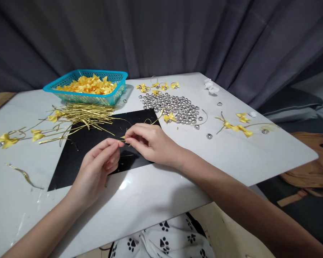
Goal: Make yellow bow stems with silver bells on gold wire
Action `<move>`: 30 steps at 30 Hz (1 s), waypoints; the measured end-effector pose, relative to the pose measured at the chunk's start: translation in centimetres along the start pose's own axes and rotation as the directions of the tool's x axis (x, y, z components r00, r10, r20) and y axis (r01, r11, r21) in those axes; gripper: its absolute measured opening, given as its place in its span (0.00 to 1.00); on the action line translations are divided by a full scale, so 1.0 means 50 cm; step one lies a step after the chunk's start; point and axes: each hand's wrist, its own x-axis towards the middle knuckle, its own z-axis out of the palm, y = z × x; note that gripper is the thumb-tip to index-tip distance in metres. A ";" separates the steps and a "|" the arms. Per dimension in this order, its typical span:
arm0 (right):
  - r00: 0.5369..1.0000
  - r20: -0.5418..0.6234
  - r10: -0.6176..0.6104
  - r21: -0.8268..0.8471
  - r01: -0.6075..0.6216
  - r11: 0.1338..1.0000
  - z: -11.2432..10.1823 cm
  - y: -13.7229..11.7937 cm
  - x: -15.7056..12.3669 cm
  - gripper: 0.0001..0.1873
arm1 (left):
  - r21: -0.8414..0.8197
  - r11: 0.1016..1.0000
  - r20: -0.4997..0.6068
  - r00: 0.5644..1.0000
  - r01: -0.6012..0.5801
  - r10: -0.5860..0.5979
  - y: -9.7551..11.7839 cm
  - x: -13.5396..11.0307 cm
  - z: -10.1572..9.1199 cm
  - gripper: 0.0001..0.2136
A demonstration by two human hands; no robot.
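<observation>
My left hand (102,163) and my right hand (148,139) meet over a black mat (78,154) on the white table (177,186). Both pinch a small yellow ribbon bow with a thin gold wire (123,138) between their fingertips. The fingers of both hands are closed around this piece. A pile of gold wires (86,114) lies just beyond the mat. A heap of silver beads (174,105) lies to the right of it.
A blue basket (118,77) of yellow ribbon bows stands at the back left. Finished bows with wire lie scattered at left (5,140), back (156,86) and right (237,126). Grey curtain hangs behind. The table edge runs close to my lap.
</observation>
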 end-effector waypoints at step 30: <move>0.989 0.140 -0.049 -0.391 0.101 0.915 -0.005 -0.027 -0.010 0.16 | 0.112 0.986 -0.160 0.977 -0.121 0.138 -0.016 0.002 -0.007 0.05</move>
